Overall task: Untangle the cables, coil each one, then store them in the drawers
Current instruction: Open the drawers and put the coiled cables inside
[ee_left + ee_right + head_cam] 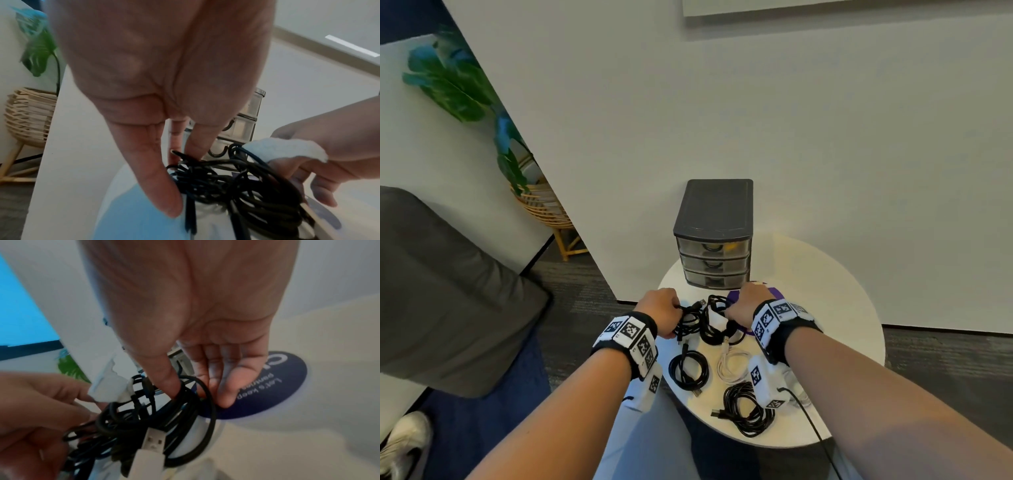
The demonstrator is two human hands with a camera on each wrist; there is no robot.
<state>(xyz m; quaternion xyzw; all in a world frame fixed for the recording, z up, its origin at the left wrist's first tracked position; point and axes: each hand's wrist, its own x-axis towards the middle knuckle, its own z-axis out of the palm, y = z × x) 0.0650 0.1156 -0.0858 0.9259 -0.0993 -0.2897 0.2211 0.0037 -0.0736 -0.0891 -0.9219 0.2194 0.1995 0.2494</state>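
A tangle of black cables lies on the round white table, in front of the dark three-drawer unit. My left hand grips the tangle's left side. My right hand grips its right side. In the left wrist view, the left hand pinches the black cables. The right wrist view shows my right hand pinching a black loop, with a white USB plug below. All three drawers are closed.
Nearer me on the table lie a coiled black cable, a coiled white cable and a looser black bundle. A purple round sticker sits under my right hand. A wall stands behind the drawers; a grey seat is at left.
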